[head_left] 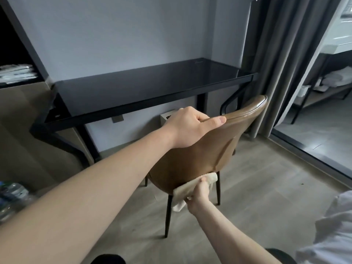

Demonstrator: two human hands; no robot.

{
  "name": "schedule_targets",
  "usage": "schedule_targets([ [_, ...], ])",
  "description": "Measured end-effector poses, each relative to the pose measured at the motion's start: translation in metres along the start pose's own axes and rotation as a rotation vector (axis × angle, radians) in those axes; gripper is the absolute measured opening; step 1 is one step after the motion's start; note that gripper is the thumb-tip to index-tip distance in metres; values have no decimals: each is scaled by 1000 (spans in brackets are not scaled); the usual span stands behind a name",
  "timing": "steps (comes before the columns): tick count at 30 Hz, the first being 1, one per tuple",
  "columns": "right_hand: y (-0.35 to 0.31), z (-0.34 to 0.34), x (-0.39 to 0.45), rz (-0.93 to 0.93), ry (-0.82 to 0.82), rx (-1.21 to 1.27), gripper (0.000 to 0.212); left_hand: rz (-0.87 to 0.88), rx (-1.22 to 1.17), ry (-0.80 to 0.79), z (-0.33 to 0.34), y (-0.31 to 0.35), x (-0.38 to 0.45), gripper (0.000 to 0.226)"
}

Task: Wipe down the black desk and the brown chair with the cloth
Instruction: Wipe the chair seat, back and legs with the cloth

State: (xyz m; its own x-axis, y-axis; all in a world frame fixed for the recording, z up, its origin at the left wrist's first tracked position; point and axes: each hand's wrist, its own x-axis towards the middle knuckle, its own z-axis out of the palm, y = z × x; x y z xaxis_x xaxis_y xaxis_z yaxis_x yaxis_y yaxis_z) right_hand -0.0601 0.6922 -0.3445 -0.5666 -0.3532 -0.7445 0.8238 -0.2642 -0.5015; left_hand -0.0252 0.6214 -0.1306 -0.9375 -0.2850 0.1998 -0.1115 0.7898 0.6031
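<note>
While the left hand (187, 128) grasps the brown chair (202, 155) top, the right grip (199, 196) presses the cloth (182, 193) against its lower back; black desk (144, 86) beyond, wood floor (266, 187).

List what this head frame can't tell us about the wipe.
- Head view: brown chair seat and front hidden by its own backrest.
- Left hand fingers hidden over the top edge.
- Cloth contact patch covered by right hand.
- Black desk: dust or streaks unreadable.
- Bottles blurred at left edge.
</note>
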Motion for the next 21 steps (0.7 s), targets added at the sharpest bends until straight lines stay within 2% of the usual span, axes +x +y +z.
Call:
schedule_targets([
  [1,6,2,-7,9,-5,-20,49,-12,2,0,-1,1,-1,74],
  [4,9,4,-12,81,22,99,66,-15,4,1,-1,2,-3,71],
  [7,-10,9,-9,154,50,186,70,-6,10,5,1,-2,0,72],
  [9,-27,12,-2,275,132,188,79,19,4,8,1,-5,1,72],
  [11,-46,13,5,304,181,140,80,46,-8,9,2,-7,3,71],
  [15,-79,-1,44,105,135,183,63,94,-25,16,4,-13,7,74],
  [18,-97,-9,65,-43,72,197,39,122,-46,17,6,-16,9,73],
  [21,-98,-14,84,-179,59,152,34,118,-43,33,6,-16,10,74],
])
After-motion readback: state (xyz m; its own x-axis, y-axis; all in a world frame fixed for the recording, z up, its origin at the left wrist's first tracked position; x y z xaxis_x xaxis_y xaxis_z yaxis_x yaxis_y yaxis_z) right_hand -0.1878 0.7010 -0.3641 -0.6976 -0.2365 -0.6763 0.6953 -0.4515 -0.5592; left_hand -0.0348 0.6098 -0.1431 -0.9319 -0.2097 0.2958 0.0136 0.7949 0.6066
